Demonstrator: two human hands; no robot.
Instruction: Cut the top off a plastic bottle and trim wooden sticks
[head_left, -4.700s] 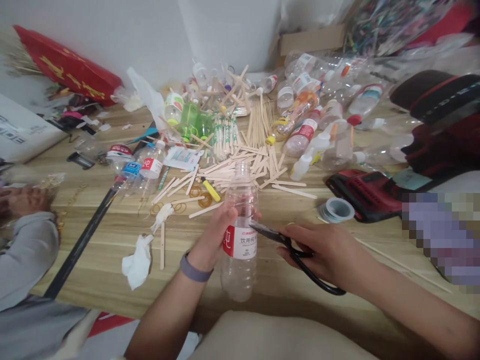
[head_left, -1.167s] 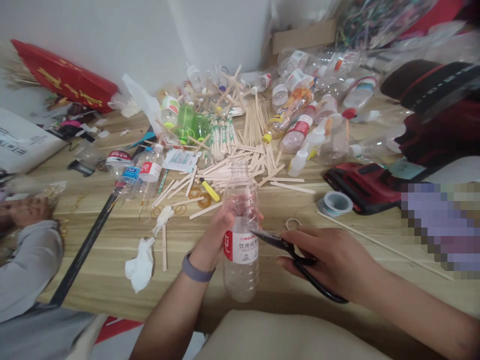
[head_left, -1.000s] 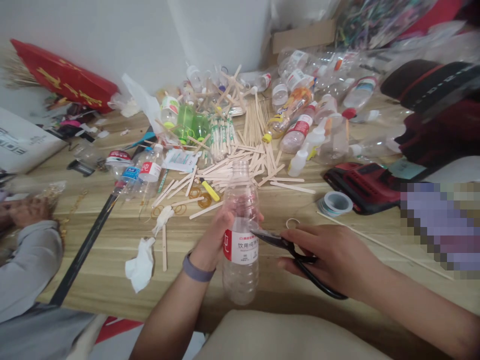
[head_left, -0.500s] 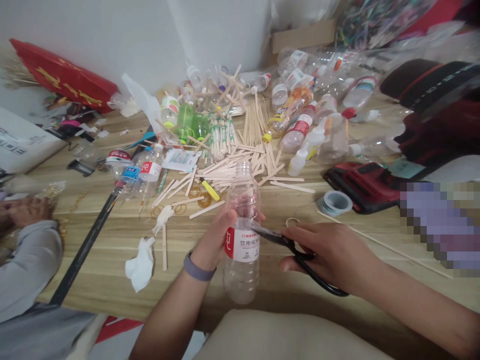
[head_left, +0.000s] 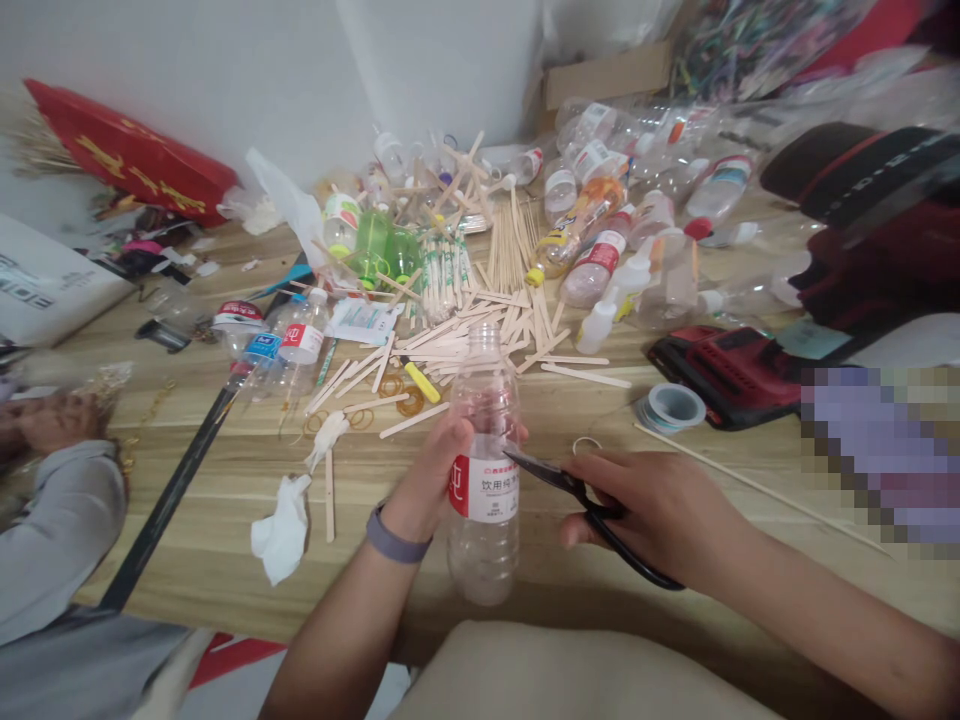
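A clear plastic bottle point(head_left: 484, 560) with a red and white label stands upright before me, its neck uncapped. My left hand point(head_left: 439, 455) wraps round its upper part from the left, a purple band on the wrist. In my right hand point(head_left: 649, 500) is a pair of black scissors point(head_left: 551, 475), the fingers round the handles. The blade tips point left and meet the bottle near the label's top edge; whether they pierce the plastic I cannot tell. Wooden craft sticks point(head_left: 480, 340) lie in a loose pile behind the bottle.
Many empty bottles point(head_left: 600, 255) crowd the back right. A red and black power tool point(head_left: 720, 375) lies at right beside a roll of tape point(head_left: 671, 405). Crumpled tissue point(head_left: 281, 530) and a yellow-handled tool point(head_left: 421, 382) are left of the bottle. Another person's hand point(head_left: 64, 422) rests far left.
The scissors and my right hand have shifted very slightly. My left hand keeps its hold on the bottle, which stays in nearly the same place.
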